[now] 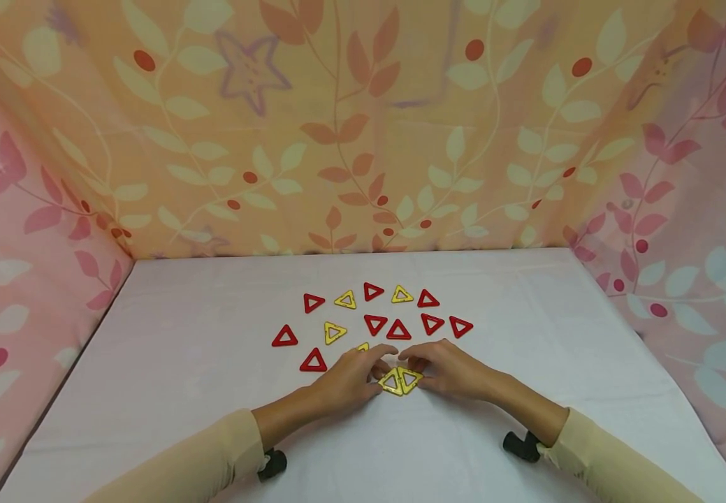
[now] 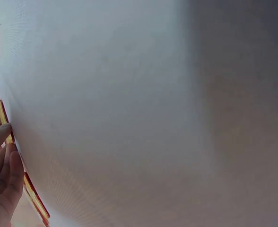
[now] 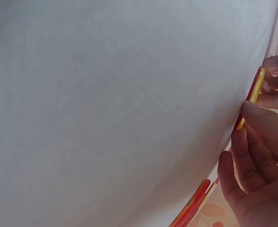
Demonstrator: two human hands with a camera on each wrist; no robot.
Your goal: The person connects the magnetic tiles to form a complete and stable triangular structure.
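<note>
Two yellow triangular frame tiles, a left one point(image 1: 394, 391) and a right one point(image 1: 411, 388), meet edge to edge in the middle front of the head view. My left hand point(image 1: 351, 378) pinches the left tile at its outer corner between thumb and fingers. The right hand point(image 1: 455, 369) does the same with the right tile from the other side. In the left wrist view the yellow tile edge point(image 2: 3, 113) shows a red strip along it, between the fingertips. The right wrist view shows the yellow edge point(image 3: 257, 87) side-on, with the thumb against it.
Beyond the hands lie several red triangle tiles point(image 1: 398, 337) and several yellow ones point(image 1: 328, 332) on the white tablecloth point(image 1: 180, 335). Another yellow tile point(image 1: 363, 346) is partly hidden behind the left hand. Leaf-patterned cloth point(image 1: 363, 140) walls the table's back and sides.
</note>
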